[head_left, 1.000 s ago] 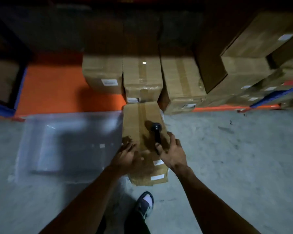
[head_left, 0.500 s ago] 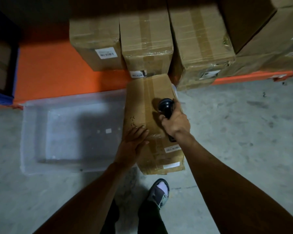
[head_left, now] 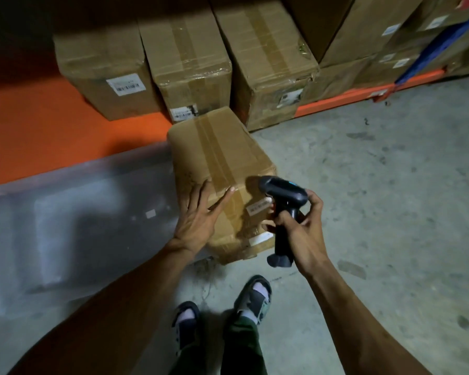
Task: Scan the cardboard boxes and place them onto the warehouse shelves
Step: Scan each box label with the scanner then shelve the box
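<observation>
The taped cardboard box (head_left: 220,169) sits on the concrete floor (head_left: 377,185), long axis running away toward the orange shelf (head_left: 52,125). Left hand (head_left: 198,220) lies flat with fingers spread on its near top corner. Right hand (head_left: 303,220) is wrapped round a black plastic scanner (head_left: 283,204), its head aimed at the box's white label (head_left: 259,207). A clear plastic bin (head_left: 79,220) touches the box's left side.

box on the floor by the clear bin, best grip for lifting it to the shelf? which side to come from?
Probably the two long side faces of the cardboard box, one hand per side, coming from the near label end. It lies lengthwise away from the person. The left hand already rests flat at its left edge; the right hand grips the scanner, so free it first. The clear bin crowds the left.
</observation>
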Demonstrator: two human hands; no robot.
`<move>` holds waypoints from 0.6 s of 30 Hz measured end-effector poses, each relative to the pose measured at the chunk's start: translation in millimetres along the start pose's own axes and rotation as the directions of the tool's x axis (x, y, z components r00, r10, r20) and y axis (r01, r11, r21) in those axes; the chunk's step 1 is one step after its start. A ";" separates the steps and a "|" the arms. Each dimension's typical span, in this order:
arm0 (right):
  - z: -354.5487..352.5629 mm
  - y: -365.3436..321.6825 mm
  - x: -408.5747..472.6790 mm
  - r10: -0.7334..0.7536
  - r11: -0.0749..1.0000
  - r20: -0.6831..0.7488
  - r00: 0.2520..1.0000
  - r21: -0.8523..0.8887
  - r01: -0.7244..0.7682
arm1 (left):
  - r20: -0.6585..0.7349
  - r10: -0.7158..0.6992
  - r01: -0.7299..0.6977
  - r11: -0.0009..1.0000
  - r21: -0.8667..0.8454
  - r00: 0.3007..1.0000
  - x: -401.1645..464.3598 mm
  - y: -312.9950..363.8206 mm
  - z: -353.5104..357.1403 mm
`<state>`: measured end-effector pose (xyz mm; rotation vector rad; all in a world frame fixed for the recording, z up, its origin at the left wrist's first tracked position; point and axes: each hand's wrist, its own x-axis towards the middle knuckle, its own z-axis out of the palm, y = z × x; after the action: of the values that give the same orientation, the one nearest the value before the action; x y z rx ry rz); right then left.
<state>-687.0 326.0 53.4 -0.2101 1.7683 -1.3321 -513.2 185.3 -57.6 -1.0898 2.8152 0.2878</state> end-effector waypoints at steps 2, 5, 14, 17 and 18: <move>-6.1 15.0 -18.5 -0.015 1.000 0.012 1.000 -0.020 0.015 | -0.019 0.025 -0.025 0.999 0.020 0.999 -2.0 -3.4 -0.8; -11.6 36.4 -33.5 -0.043 0.985 -0.030 0.999 -0.171 0.038 | -0.060 0.057 -0.053 0.997 0.064 0.997 -1.0 -6.6 3.9; -10.8 77.1 -8.1 -0.175 0.965 -0.078 0.982 -0.213 0.155 | -0.185 0.088 -0.053 0.981 0.188 0.979 3.5 -7.4 22.7; -10.8 82.4 -1.8 -0.190 0.954 -0.076 0.979 -0.248 0.166 | -0.150 0.051 -0.020 0.979 0.202 0.987 3.5 -3.9 18.8; -12.1 81.7 -1.4 -0.199 0.948 -0.078 0.977 -0.268 0.172 | -0.143 0.036 -0.006 0.979 0.206 0.989 3.6 -2.4 17.4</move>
<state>-665.8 368.6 -14.1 -0.4702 2.0531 -1.2559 -513.7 184.9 -75.5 -1.0762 2.9032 -0.0837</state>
